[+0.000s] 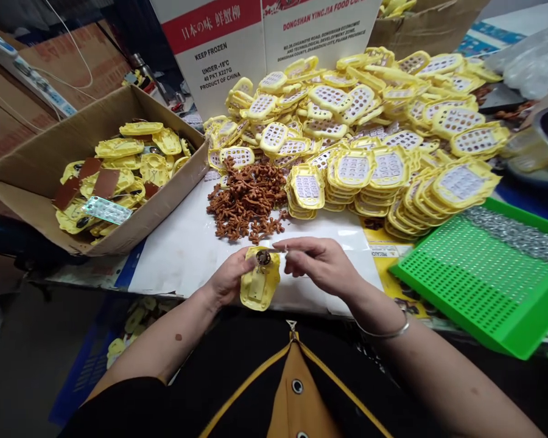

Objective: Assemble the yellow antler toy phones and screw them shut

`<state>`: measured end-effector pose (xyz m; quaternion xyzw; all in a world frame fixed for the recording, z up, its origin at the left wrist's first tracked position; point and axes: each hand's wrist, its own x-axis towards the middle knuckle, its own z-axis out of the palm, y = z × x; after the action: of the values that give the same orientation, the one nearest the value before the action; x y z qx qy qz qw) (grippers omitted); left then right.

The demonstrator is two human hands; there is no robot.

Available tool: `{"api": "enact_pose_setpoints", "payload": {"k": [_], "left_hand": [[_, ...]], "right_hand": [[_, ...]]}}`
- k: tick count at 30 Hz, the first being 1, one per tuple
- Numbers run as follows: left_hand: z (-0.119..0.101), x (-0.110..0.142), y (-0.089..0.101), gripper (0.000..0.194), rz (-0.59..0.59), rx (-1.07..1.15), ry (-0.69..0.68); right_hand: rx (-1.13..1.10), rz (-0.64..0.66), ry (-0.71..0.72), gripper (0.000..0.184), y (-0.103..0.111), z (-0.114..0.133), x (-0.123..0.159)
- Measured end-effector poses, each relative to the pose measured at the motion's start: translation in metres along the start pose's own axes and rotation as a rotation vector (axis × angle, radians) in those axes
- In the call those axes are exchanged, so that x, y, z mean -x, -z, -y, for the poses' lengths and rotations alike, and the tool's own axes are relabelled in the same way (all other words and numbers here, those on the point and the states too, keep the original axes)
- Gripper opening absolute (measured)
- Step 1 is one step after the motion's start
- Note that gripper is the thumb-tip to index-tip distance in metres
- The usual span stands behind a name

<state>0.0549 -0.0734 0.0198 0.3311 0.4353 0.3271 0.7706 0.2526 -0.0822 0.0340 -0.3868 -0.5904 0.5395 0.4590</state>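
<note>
My left hand (232, 275) grips a yellow plastic toy-phone shell (261, 286), its hollow inner side facing up, above the front edge of the white work surface. A round dark part (263, 257) sits at the shell's top end, close to my left thumb. My right hand (322, 261) is at the shell's right side, thumb and forefinger pinched near that round part. Whatever lies between those fingertips is too small to make out. Just beyond my hands is a heap of brown rubbery pieces (246, 201), apparently keypads.
Stacked yellow shells with white keys (354, 170) stand behind, before a big pile of similar shells (329, 100). On the left, an open cardboard box (164, 213) holds yellow halves and a green circuit board (107, 210). At right lies a green tray (466, 274) with small metal pieces (520, 234).
</note>
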Motion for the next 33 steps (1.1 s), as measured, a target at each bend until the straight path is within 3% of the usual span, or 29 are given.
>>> {"api": "enact_pose_setpoints", "payload": {"k": [5, 9, 11, 16, 19, 21, 24, 28, 30, 33], "left_hand": [[0.007, 0.002, -0.005, 0.046, -0.037, -0.190, 0.017], [0.010, 0.000, -0.005, 0.041, -0.052, -0.159, 0.053], [0.009, 0.000, -0.005, 0.042, -0.077, -0.145, 0.072], [0.007, -0.002, -0.007, 0.049, -0.166, -0.110, 0.068], [0.006, -0.002, -0.006, 0.048, -0.180, -0.069, 0.063], [0.005, -0.002, -0.006, 0.045, -0.150, -0.036, 0.088], [0.005, -0.002, -0.006, 0.041, -0.063, -0.012, 0.147], [0.004, -0.003, -0.008, 0.041, -0.025, -0.046, 0.153], [0.005, -0.003, -0.009, 0.042, -0.057, -0.070, 0.122], [0.006, -0.004, -0.010, 0.042, -0.094, -0.095, 0.087]], "right_hand": [[0.143, -0.208, 0.024, 0.053, -0.008, -0.002, -0.009], [0.083, -0.352, -0.042, 0.032, -0.009, -0.012, -0.012], [0.055, -0.415, -0.057, 0.044, -0.009, -0.018, -0.012], [0.038, -0.277, -0.132, 0.030, 0.000, -0.021, -0.005], [0.055, -0.073, -0.042, 0.045, 0.011, -0.017, 0.002], [0.201, 0.007, 0.030, 0.043, 0.017, -0.013, 0.007], [0.663, -0.102, 0.136, 0.027, 0.021, -0.007, 0.012], [1.152, -0.256, 0.349, 0.029, 0.017, -0.001, 0.010], [1.177, -0.251, 0.436, 0.031, 0.012, 0.000, 0.006], [1.001, -0.214, 0.470, 0.021, 0.004, 0.000, -0.001]]}}
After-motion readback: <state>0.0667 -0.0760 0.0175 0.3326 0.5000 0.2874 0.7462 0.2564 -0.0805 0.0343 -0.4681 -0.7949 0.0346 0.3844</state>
